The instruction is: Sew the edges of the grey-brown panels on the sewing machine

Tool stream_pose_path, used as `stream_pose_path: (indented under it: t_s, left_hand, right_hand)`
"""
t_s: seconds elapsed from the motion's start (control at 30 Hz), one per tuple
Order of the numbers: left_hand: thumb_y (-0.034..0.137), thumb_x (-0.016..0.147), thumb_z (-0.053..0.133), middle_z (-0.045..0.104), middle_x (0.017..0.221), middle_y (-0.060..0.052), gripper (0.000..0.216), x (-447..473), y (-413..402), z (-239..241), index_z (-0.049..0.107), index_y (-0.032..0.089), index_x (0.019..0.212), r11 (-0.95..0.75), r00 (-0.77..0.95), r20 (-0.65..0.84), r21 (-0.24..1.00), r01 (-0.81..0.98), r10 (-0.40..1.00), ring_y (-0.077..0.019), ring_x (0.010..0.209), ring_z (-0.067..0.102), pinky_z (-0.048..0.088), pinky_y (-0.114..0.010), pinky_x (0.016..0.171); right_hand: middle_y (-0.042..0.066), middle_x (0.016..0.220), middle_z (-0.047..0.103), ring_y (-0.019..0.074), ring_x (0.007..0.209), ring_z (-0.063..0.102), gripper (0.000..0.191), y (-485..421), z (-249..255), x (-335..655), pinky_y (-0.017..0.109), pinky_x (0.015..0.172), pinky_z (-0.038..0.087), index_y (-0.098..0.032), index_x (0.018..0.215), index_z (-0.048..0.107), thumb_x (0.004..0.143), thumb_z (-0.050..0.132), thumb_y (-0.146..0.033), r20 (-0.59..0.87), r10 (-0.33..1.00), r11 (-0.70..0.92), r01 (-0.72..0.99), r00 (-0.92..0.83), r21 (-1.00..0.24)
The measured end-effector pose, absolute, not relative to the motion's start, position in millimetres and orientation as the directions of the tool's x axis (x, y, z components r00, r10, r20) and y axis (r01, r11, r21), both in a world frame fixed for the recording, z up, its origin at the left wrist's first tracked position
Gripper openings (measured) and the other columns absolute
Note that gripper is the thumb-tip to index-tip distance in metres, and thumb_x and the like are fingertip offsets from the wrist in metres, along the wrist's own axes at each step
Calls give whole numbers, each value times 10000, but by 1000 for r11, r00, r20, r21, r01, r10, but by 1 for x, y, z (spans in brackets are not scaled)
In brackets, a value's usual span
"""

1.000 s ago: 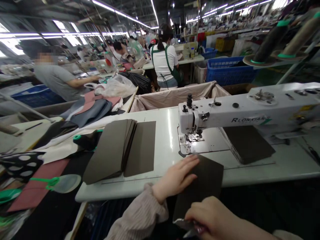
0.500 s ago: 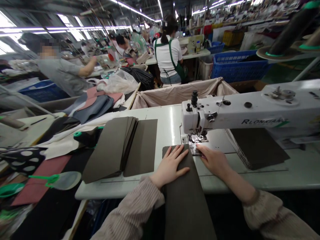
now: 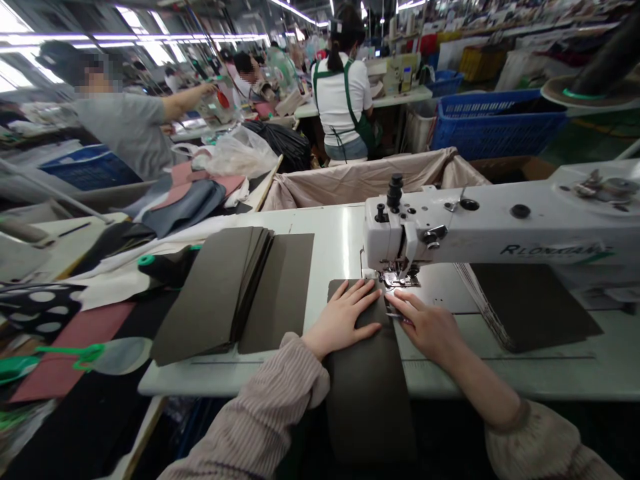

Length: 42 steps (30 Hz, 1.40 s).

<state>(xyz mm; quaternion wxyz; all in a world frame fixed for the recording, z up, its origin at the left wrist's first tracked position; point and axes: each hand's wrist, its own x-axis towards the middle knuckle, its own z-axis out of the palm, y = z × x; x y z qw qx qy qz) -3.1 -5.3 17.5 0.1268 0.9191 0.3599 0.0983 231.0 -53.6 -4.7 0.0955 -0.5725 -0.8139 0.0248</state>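
Observation:
A long dark grey-brown panel (image 3: 373, 380) of sheet material runs from the sewing machine over the table's front edge, its near end hanging down. My left hand (image 3: 345, 317) lies flat on the panel with fingers spread. At the panel's right edge, just before the presser foot (image 3: 400, 277), my right hand (image 3: 433, 330) rests with its index finger stretched forward and the others partly bent. A small shiny metal part shows under those fingers; I cannot make out what it is. The white sewing machine head (image 3: 480, 220) stands over the panel's far right corner.
To the left lie a stack of similar panels (image 3: 205, 293) and a single panel (image 3: 280, 293). Another stack (image 3: 535, 307) sits beneath the machine arm. A black thread cone (image 3: 167, 267) lies farther left. Behind the table are a cloth-lined bin (image 3: 320, 187) and people at work.
The panel has slid a little forward under my hands, and its near end now shows. Both hands keep nearly the same pose. The person at far left has stretched out an arm.

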Motion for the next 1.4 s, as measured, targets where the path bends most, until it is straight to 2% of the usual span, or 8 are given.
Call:
stream_pose_path:
  t_s: [0.57,0.93,1.13,1.4]
  left_hand:
    - [543,899,577,263,1593,-33,707,-4,-2,16,315,296,1508,-715,721,121,314,624,682,-250,1476,222,145,-475,1213]
    - [514,923,563,297,1581,-19,625,-6,0,17,372,306,1480,-718,727,123,333,611,676,-241,1469,241,155,-478,1213]
    - [458,944,549,380,1540,-27,513,-6,-1,17,458,315,1428,-721,724,146,340,603,674,-239,1444,299,161,-478,1214]
    - [449,940,560,377,1541,-26,511,-6,-1,17,462,321,1425,-720,721,152,343,603,676,-241,1442,303,151,-479,1218]
  right_hand:
    - [33,1469,479,210,941,673,556,-53,-7,229,344,723,546,-332,1475,387,931,452,-239,134,937,339,931,-322,-138]
    - [31,1476,467,207,934,668,572,-54,-5,229,352,748,541,-330,1462,408,908,462,-199,106,940,337,928,-323,-157]
    - [29,1478,463,212,941,667,558,-54,-5,230,364,757,547,-328,1467,399,922,451,-215,117,938,342,925,-326,-164]
    - [18,1473,467,222,969,659,545,-54,-5,230,356,705,550,-336,1464,402,931,434,-231,127,936,344,927,-327,-149]
